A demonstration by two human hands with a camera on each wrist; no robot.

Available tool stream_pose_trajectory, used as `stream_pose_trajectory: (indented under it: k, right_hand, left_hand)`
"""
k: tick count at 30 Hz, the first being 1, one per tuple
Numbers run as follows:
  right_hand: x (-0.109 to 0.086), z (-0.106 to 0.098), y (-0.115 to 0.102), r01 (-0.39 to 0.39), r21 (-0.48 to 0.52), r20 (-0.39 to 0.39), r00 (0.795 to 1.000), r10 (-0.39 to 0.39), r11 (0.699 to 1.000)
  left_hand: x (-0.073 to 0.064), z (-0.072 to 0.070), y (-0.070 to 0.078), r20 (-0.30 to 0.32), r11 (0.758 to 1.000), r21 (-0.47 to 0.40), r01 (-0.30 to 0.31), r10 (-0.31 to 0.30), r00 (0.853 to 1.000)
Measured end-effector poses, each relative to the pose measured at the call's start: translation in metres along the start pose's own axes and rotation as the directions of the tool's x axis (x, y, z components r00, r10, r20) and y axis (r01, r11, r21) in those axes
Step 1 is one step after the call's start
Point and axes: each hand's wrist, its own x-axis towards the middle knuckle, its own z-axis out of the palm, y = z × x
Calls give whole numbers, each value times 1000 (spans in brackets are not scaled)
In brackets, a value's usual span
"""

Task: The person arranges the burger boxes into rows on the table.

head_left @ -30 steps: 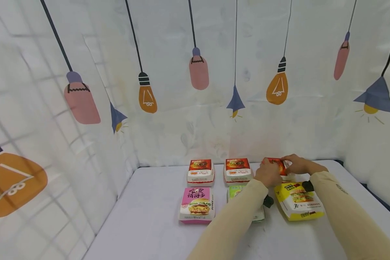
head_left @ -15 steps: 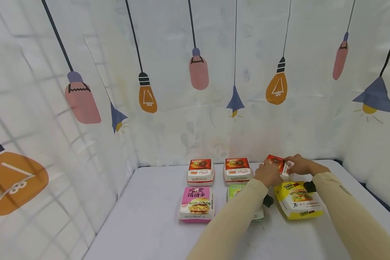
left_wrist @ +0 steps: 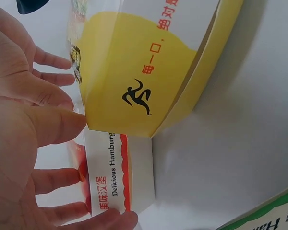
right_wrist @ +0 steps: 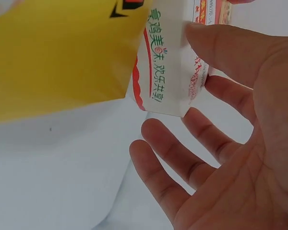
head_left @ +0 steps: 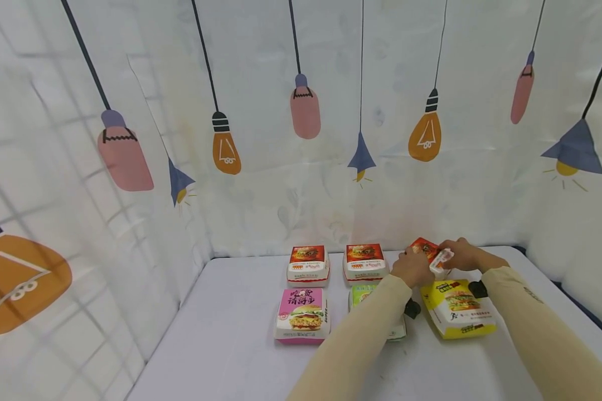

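Note:
At the table's back right, my left hand point(head_left: 413, 269) and right hand point(head_left: 462, 254) hold a small red-and-white burger box point(head_left: 425, 247) from either side. It sits turned at an angle, its printed white side point(head_left: 441, 262) toward me. In the left wrist view, the left fingers reach over the red top beside the white side panel point(left_wrist: 103, 172). The right wrist view has the right thumb point(right_wrist: 225, 48) on the box point(right_wrist: 165, 62) and the index finger at its edge. A yellow-and-white burger box point(head_left: 459, 309) lies just in front, overlapping the red one in both wrist views.
Two more red burger boxes, one left point(head_left: 308, 266) and one middle point(head_left: 365, 263), stand along the back edge. A pink burger box point(head_left: 302, 316) lies in front of the left one. The left forearm partly covers a green box point(head_left: 362, 292). A lamp-print curtain point(head_left: 321, 189) hangs behind.
The red box between my hands has turned and tilted, so its white side shows more. Both hands stay on it. The other boxes keep their places.

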Motion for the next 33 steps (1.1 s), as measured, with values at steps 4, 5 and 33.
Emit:
stream_pose_trajectory:
  k: [4, 5, 33]
  right_hand:
    - [-2, 0, -1, -11, -14, -4, 1000, 11, 1000]
    - [-3, 0, -2, -15, -15, -4, 1000, 14, 1000]
    - [3, 4, 8, -104, -22, 42, 994, 105, 994]
  left_hand:
    - [1, 0, -2, -8, 1000, -11, 4, -4, 1000]
    - [1, 1, -2, -9, 1000, -9, 2, -2, 1000]
    - [16, 9, -8, -41, 999, 29, 20, -19, 999]
